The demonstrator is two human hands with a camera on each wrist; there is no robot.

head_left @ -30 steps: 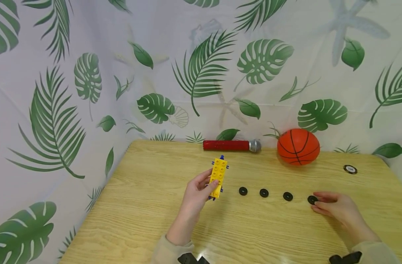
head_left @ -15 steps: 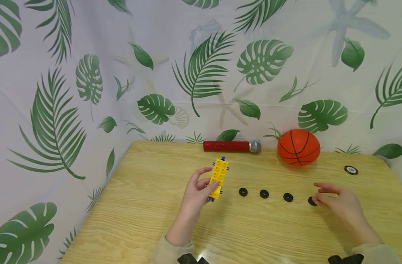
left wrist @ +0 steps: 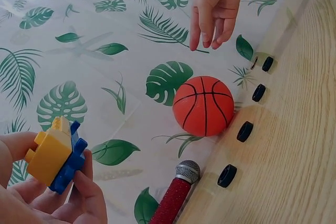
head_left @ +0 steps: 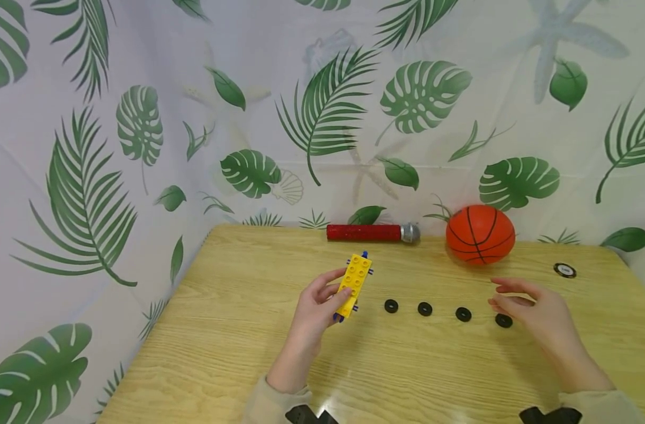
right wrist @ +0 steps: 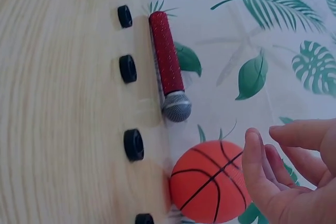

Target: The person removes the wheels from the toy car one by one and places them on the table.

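My left hand (head_left: pixel 313 312) pinches a yellow studded toy-brick car base (head_left: pixel 361 266), thumb on the studded top. Blue axle stubs stick out along its sides, and its blue underside (left wrist: pixel 68 170) shows in the left wrist view. To the right, small black toy wheels lie flat on the table in a spaced row: the first (head_left: pixel 391 306), the second (head_left: pixel 425 309), the third (head_left: pixel 463 314) and the rightmost (head_left: pixel 504 321). My right hand (head_left: pixel 546 321) hovers by the rightmost wheel, fingers loosely bent, with nothing between thumb and fingertips in the right wrist view.
Along the back of the wooden table (head_left: pixel 222 330) lie a red microphone (head_left: pixel 363 233) with a silver head and an orange toy basketball (head_left: pixel 480 235). A black-and-white round chip (head_left: pixel 565 270) rests at the back right. A leaf-patterned cloth (head_left: pixel 206 118) hangs behind and on the left.
My right hand has let go of the rightmost wheel, risen and shifted slightly left, leaving the wheel on the table. My left hand still holds the car base, now tilted slightly more to the right.
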